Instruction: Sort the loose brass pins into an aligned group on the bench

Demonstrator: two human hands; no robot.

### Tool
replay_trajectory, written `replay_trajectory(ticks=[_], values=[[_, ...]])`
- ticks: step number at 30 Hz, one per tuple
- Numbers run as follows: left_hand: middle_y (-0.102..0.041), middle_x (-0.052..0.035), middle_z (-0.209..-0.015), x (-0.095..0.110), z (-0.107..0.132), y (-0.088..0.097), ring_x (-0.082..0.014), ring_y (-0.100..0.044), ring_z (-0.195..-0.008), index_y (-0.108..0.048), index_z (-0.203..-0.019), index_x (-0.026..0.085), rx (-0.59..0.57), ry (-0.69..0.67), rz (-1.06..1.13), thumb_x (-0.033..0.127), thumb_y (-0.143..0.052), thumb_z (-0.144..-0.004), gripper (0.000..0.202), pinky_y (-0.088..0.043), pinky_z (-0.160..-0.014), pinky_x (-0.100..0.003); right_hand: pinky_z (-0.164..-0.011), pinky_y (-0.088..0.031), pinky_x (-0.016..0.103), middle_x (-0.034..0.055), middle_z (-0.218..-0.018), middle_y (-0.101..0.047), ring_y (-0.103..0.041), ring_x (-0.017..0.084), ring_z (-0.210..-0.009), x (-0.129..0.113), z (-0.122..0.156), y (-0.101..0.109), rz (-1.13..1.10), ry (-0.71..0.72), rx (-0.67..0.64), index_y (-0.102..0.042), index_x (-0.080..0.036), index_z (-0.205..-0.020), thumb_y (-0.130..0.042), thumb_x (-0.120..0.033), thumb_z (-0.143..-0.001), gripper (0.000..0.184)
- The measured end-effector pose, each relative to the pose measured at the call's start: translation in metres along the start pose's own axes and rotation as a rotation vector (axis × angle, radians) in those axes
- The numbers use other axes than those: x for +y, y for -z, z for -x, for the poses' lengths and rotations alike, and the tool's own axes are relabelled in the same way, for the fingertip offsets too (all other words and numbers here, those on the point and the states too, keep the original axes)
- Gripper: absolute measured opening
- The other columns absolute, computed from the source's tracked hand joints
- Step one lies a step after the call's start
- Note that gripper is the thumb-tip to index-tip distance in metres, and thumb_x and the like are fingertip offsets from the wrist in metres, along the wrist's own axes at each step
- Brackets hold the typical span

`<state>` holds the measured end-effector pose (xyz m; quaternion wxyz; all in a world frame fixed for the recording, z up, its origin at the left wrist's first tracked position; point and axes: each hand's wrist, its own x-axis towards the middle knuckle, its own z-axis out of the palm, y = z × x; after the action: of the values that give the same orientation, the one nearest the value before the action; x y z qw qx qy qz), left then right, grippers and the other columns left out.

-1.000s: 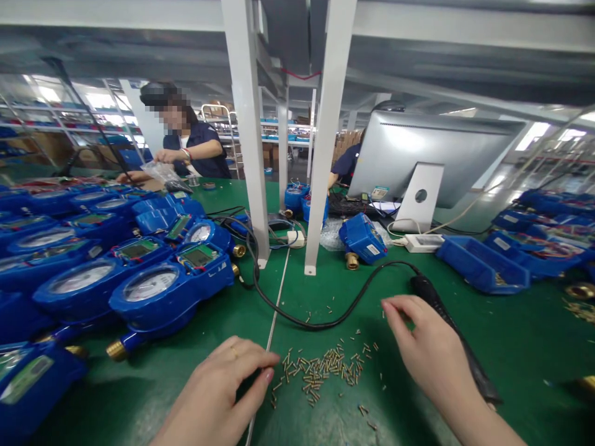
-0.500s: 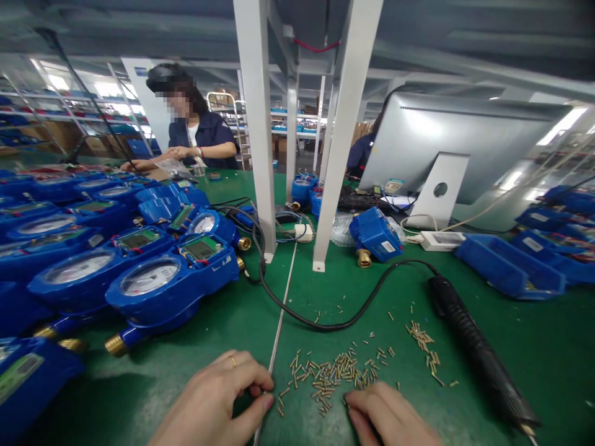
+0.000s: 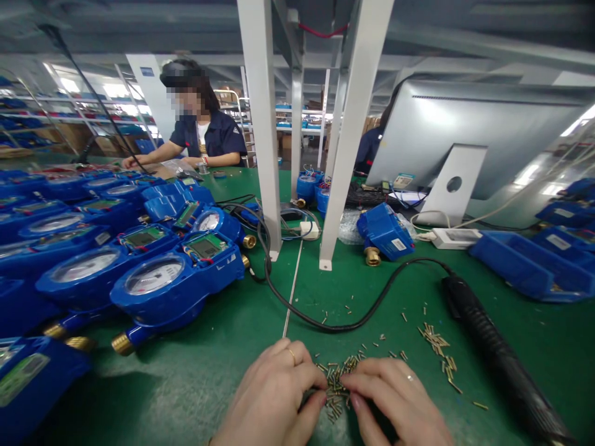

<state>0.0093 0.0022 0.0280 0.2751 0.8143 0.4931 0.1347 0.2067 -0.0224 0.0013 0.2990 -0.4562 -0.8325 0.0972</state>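
On the glossy green tabletop (image 3: 176, 396), slim brass-coloured screws (image 3: 335, 385) lay heaped between left hand (image 3: 279, 396) and right hand (image 3: 395, 396); fingers bent at the heap's edges, pinch on any screw not discernible. Gathering judged in hand; next move likely called for light cupping. Ribbed black screwdriver (image 3: 493, 347) lay rightward.

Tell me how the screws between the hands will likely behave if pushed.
The screws look slim and rod-like, so single ones may roll on the flat table. Their brassy, metallic look suggests they're stiff and unlikely to crush. Lying loose at mixed angles, they'll probably scatter rather than slide together.
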Motion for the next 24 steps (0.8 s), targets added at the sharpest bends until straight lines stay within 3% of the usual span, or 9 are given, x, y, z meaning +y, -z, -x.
replay_trajectory(ticks=[6, 12, 17, 20, 24], values=[[-0.06, -0.0046, -0.078, 0.005, -0.004, -0.004, -0.0226, -0.054, -0.08, -0.065, -0.074, 0.019, 0.004, 0.035, 0.006, 0.011, -0.052, -0.076, 0.016, -0.041, -0.069, -0.034, -0.07, -0.045, 0.034, -0.0009, -0.088, -0.054, -0.051, 0.018, -0.083, -0.007, -0.014, -0.002, -0.053, -0.056, -0.14, -0.059, -0.028, -0.092, -0.052, -0.009, -0.082, 0.022], [-0.056, -0.0065, -0.08, 0.003, 0.0, -0.006, -0.0239, -0.051, -0.081, -0.06, -0.074, 0.017, 0.059, 0.036, 0.17, 0.006, -0.046, -0.072, 0.017, -0.038, -0.073, -0.038, -0.069, -0.043, 0.038, -0.0006, -0.087, -0.055, -0.05, 0.021, -0.081, -0.007, -0.017, -0.004, -0.068, -0.107, -0.164, -0.057, -0.024, -0.082, -0.054, -0.005, -0.078, 0.02], [-0.058, -0.0073, -0.088, 0.0, 0.002, 0.0, -0.0152, -0.058, -0.069, -0.048, -0.071, 0.017, 0.098, 0.297, 0.688, 0.017, -0.047, -0.076, 0.005, -0.046, -0.065, -0.03, -0.069, -0.042, 0.039, -0.001, -0.086, -0.054, -0.049, 0.021, -0.08, -0.003, -0.015, -0.007, -0.086, -0.123, -0.177, -0.052, -0.022, -0.08, -0.052, -0.007, -0.082, 0.016], [-0.061, -0.0044, -0.074, -0.002, 0.003, 0.0, -0.0122, -0.061, -0.061, -0.042, -0.074, 0.018, 0.071, 0.462, 1.072, 0.021, -0.048, -0.077, 0.007, -0.048, -0.058, -0.026, -0.07, -0.043, 0.036, -0.0008, -0.088, -0.053, -0.05, 0.019, -0.08, -0.002, -0.015, -0.006, -0.109, -0.113, -0.164, -0.05, -0.022, -0.083, -0.049, -0.01, -0.086, 0.012], [-0.061, -0.0003, -0.069, 0.0, 0.004, 0.0, -0.0091, -0.058, -0.058, -0.052, -0.088, 0.015, 0.032, 0.555, 1.424, 0.018, -0.055, -0.072, 0.016, -0.046, -0.059, -0.022, -0.071, -0.043, 0.032, -0.0015, -0.089, -0.053, -0.05, 0.016, -0.081, -0.01, -0.018, -0.001, -0.14, -0.082, -0.098, -0.049, -0.022, -0.087, -0.049, -0.014, -0.089, 0.009]])
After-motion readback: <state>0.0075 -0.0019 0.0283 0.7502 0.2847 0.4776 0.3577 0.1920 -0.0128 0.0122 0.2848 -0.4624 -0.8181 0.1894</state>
